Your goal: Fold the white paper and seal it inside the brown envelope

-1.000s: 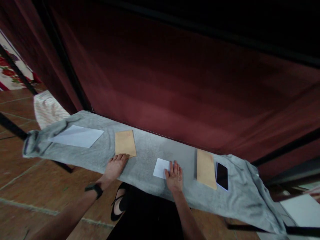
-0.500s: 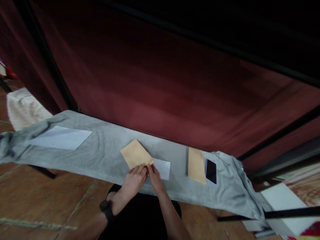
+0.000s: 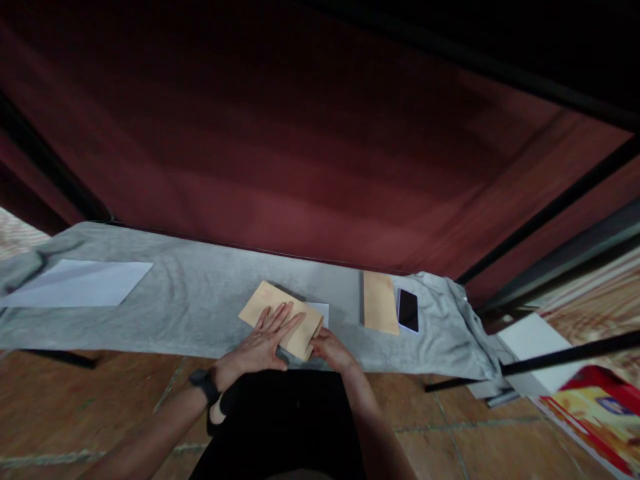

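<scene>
L hand (image 3: 273, 333) lies palm down, flat & open, fingers spread, on a tan rectangular paper envelope (image 3: 307, 333); it presses w/o gripping, & covers approx the middle of it. R hand (image 3: 334, 348) is half-curled at the envelope's right end, where the paper edge stands up a bit; its fingertips are partly hidden there, so can't tell if it pinches the edge or just touches it.

Envelope sits at an angle near the front of a narrow desk (image 3: 200, 293) draped in grey plush cloth. Under/behind its right end: a small white paper (image 3: 321, 311), mostly hidden, only a corner area showing. Farther right, a 2nd tan envelope (image 3: 380, 303) lies flat, w/ a dark-screened phone in a pale purple case (image 3: 409, 311) just beside it; screen content n/a.

Far L, a large white paper sheet (image 3: 83, 283) runs to the pic's edge, corner prob. cut off. Bottom R, a red-&-yellow printed box (image 3: 600, 410) is cut off too, lettering unreadable. Top of the dark red curtain (image 3: 240, 180) fades to black, details lost.
</scene>
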A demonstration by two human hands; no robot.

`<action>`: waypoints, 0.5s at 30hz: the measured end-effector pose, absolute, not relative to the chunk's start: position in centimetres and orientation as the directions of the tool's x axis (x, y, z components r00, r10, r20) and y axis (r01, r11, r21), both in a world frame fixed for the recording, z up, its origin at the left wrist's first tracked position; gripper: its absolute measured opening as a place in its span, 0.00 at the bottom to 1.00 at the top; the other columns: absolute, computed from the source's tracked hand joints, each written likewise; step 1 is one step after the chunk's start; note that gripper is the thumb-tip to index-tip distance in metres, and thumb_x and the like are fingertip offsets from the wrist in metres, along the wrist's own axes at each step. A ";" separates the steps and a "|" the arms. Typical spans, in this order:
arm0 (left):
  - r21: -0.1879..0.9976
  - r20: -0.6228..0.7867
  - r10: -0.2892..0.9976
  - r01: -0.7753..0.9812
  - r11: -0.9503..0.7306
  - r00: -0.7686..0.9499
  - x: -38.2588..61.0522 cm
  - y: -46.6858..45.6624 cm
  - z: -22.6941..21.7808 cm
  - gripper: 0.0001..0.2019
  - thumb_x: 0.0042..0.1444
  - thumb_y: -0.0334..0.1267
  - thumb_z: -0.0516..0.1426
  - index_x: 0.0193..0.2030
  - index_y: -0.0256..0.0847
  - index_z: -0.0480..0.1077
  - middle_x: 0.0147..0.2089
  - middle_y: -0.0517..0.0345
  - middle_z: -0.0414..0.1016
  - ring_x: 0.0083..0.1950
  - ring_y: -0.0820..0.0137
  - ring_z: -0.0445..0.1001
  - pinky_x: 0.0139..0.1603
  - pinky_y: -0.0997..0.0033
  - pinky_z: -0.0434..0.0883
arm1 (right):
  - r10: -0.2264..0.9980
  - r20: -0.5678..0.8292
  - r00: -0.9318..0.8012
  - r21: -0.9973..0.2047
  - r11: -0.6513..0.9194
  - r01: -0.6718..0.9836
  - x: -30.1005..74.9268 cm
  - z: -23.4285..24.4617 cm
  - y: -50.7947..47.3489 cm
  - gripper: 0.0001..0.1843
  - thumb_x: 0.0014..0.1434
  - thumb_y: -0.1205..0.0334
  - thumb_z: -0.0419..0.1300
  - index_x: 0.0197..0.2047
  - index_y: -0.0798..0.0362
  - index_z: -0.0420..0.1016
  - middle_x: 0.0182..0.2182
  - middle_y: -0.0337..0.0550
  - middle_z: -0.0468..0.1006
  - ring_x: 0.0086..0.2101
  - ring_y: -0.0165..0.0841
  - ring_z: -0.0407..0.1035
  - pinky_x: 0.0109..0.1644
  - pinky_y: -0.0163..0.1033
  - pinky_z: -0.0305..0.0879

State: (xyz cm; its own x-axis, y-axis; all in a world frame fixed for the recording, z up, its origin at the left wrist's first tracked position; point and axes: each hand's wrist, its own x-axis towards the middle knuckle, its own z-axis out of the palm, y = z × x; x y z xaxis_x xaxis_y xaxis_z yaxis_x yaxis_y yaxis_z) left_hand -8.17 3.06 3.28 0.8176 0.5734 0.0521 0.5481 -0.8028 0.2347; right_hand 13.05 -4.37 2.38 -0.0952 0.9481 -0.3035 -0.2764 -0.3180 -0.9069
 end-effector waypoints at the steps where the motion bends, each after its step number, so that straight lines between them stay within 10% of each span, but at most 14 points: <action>1: 0.228 0.034 0.551 0.531 -0.816 0.834 -7.8 3.7 3.6 0.56 0.45 0.51 0.66 0.76 0.46 0.38 0.78 0.41 0.30 0.77 0.48 0.35 0.72 0.40 0.36 | 0.943 -0.311 -0.122 -0.906 -0.332 -0.262 13.3 2.4 -4.7 0.21 0.43 0.60 0.64 0.43 0.52 0.76 0.37 0.41 0.81 0.36 0.38 0.75 0.38 0.41 0.72; 15: 0.043 0.140 0.343 0.341 -0.939 0.929 -4.2 3.0 3.2 0.47 0.53 0.49 0.63 0.75 0.51 0.43 0.78 0.47 0.34 0.78 0.54 0.34 0.73 0.40 0.33 | 0.941 -0.165 0.294 -0.985 -0.145 -0.090 14.2 -0.1 -5.0 0.20 0.56 0.49 0.58 0.48 0.51 0.76 0.41 0.45 0.81 0.42 0.40 0.75 0.43 0.43 0.73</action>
